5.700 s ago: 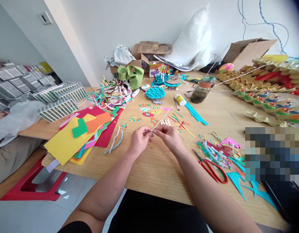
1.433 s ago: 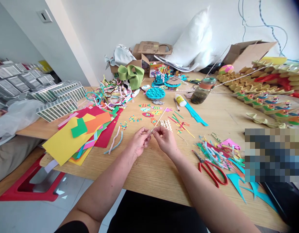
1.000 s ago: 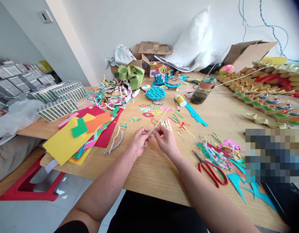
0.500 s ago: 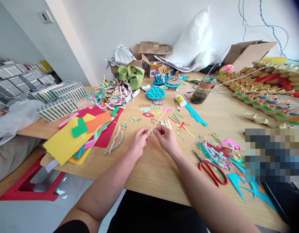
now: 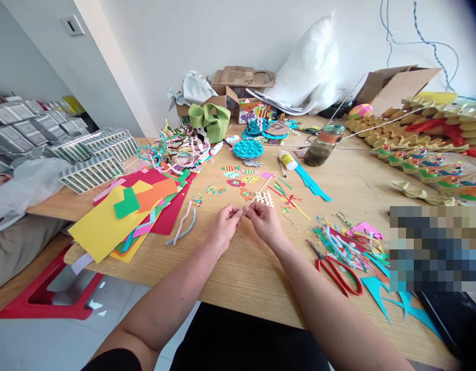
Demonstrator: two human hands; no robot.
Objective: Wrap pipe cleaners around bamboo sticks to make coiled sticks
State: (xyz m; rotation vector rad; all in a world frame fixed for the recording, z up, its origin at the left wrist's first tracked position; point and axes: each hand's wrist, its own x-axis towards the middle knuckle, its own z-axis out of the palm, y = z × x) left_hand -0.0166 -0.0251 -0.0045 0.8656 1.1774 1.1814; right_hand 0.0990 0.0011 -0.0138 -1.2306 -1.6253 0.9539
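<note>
Cream strip [image 5: 258, 192], slender, straight; fingers of left hand [image 5: 224, 225] and right hand [image 5: 266, 223] pinching it; flat fish cutouts [image 5: 235, 183] beyond.

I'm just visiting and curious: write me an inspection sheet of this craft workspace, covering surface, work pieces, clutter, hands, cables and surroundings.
Surface: wooden table, bare in front of the person.
Job's things: thin pale strip, held slanting away from the person; small white pieces lie just beyond the right hand.
Clutter: red-handled scissors beside paper scraps; stacked coloured paper at left.
Hands: left hand and right hand both pinch the strip near its lower end.
Cables: blue cables hang against the wall.
Surroundings: red stool at left; glass jar at the back.
</note>
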